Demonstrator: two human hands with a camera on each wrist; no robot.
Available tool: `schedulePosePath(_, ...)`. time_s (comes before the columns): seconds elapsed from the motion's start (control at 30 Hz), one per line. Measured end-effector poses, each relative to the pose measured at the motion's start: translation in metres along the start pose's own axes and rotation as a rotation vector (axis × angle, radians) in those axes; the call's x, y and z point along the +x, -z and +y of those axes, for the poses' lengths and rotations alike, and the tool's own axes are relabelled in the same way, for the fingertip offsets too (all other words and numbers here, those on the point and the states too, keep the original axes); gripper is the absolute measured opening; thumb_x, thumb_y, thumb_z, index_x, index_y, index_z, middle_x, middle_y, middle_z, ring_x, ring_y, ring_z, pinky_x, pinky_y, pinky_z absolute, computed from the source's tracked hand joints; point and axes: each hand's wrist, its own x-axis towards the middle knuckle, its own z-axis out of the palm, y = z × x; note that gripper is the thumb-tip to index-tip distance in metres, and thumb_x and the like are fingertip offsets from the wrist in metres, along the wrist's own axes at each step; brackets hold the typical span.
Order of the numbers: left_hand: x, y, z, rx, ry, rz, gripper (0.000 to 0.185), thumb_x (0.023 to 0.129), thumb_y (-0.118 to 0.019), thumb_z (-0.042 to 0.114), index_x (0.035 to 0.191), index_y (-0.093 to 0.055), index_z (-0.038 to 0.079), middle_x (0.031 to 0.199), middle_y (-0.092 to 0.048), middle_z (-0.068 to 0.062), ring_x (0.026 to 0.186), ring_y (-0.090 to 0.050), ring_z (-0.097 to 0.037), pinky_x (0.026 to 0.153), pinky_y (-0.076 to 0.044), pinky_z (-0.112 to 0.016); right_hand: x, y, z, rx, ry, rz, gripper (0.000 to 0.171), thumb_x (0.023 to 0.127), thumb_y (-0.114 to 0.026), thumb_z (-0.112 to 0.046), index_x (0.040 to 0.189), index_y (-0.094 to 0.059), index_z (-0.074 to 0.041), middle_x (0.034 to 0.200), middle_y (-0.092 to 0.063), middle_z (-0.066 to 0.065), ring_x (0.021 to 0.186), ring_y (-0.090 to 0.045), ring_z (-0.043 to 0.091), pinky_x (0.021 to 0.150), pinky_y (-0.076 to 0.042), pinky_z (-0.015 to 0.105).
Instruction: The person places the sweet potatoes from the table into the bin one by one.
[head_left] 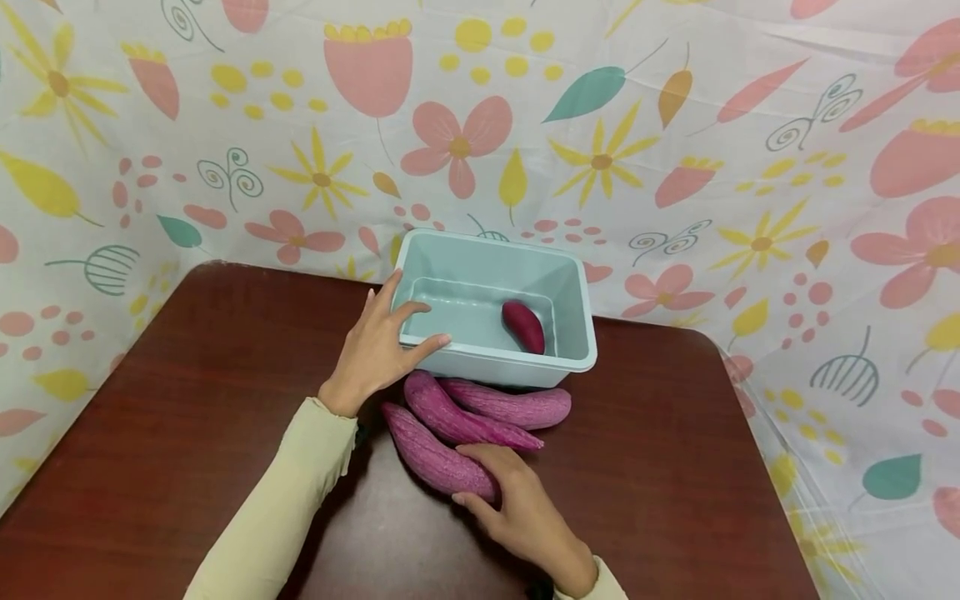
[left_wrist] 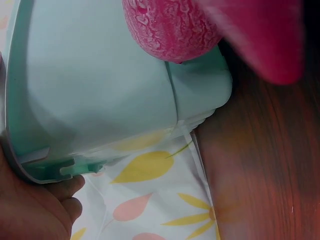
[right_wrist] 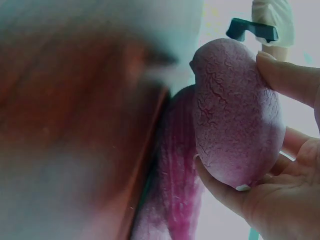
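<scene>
On the table, my right hand (head_left: 517,500) grips the right end of the nearest wrinkled purple eggplant (head_left: 435,458), thumb on one side and fingers on the other; the right wrist view shows its blunt end (right_wrist: 237,115) close up. My left hand (head_left: 378,346) holds the left rim of a light blue plastic box (head_left: 487,364), some fingers outside the wall, thumb and index finger over the rim. Two more eggplants, one in the middle (head_left: 465,417) and one behind (head_left: 517,403), lie along the box's front. Inside it, a smaller, smooth dark-red sweet potato (head_left: 523,327) rests toward the right.
The dark brown wooden table (head_left: 660,467) has rounded back corners. A white cloth with printed flowers (head_left: 457,83) hangs behind it and along both sides, close to the back of the box. Both forearms have pale sleeves (head_left: 277,500).
</scene>
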Motion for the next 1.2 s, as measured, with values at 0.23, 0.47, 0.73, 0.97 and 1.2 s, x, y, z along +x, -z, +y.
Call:
schedulePosePath(0.23,0.001,-0.001,0.002,0.006,-0.004,0.001,0.057,0.086,-0.070,0.062,0.121,-0.070,0.017,0.166,-0.025,-0.017,0.152,-0.034,-0.036,0.128,-0.018,-0.056,-0.003,0.007,-0.003,-0.004,0.018,0.058,0.051,0.087,-0.081,-0.025,0.133,-0.062,-0.017,0.131,-0.064,-0.009,0.124,-0.060,0.013,0.102,-0.054,0.038)
schedulePosePath(0.47,0.003,0.000,0.004,0.004,-0.011,-0.009,0.058,0.087,-0.069,0.063,0.122,-0.070,0.017,0.166,-0.025,-0.017,0.151,-0.034,-0.037,0.129,-0.017,-0.055,-0.010,0.015,-0.005,0.007,0.020,0.082,0.050,0.087,-0.080,-0.024,0.134,-0.062,-0.020,0.131,-0.062,-0.013,0.125,-0.058,0.007,0.106,-0.050,0.028)
schedulePosePath(0.73,0.002,0.007,0.001,0.002,0.004,0.012,0.054,0.086,-0.071,0.060,0.119,-0.071,0.017,0.166,-0.027,-0.017,0.152,-0.032,-0.036,0.128,-0.017,-0.057,-0.007,0.029,-0.010,-0.031,0.132,0.132,0.052,0.088,-0.079,-0.023,0.136,-0.060,-0.017,0.131,-0.065,-0.004,0.124,-0.060,0.016,0.114,-0.039,0.021)
schedulePosePath(0.97,0.002,0.005,0.002,0.003,0.003,0.008,0.054,0.087,-0.070,0.061,0.118,-0.071,0.017,0.166,-0.027,-0.018,0.153,-0.032,-0.035,0.128,-0.016,-0.058,-0.008,0.046,-0.018,-0.020,0.218,0.193,0.051,0.089,-0.078,-0.022,0.136,-0.061,-0.015,0.131,-0.065,0.000,0.126,-0.058,0.019,0.122,-0.028,0.018)
schedulePosePath(1.2,0.000,0.002,0.005,-0.003,0.012,-0.006,0.053,0.087,-0.070,0.060,0.118,-0.071,0.017,0.166,-0.026,-0.017,0.153,-0.031,-0.036,0.128,-0.016,-0.057,-0.010,0.055,-0.019,0.015,0.311,0.251,0.047,0.091,-0.076,-0.023,0.133,-0.062,-0.007,0.129,-0.066,0.006,0.126,-0.058,0.020,0.119,-0.033,0.020)
